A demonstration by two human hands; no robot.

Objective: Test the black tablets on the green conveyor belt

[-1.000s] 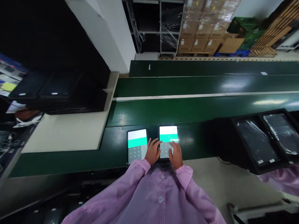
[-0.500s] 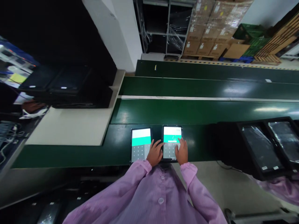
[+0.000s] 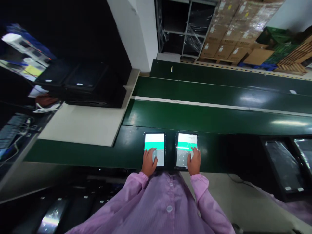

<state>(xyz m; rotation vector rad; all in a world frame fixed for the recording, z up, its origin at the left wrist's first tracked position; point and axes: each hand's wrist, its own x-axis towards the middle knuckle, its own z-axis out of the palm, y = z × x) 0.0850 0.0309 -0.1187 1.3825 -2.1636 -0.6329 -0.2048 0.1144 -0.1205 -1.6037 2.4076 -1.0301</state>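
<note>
Head view: left hand (image 3: 149, 161) and right hand (image 3: 194, 162) are palm-down, fingers loosely apart and gripping nothing, over left tablet (image 3: 160, 153) and right tablet (image 3: 183, 151), lower centre of the frame; fingertip contact cannot be told. Both tablets lie flat, glossy, rectangular, a gap between, near the front edge of the smooth green bench (image 3: 175, 115), which stretches beyond them, pale board (image 3: 80, 123) at left
</note>
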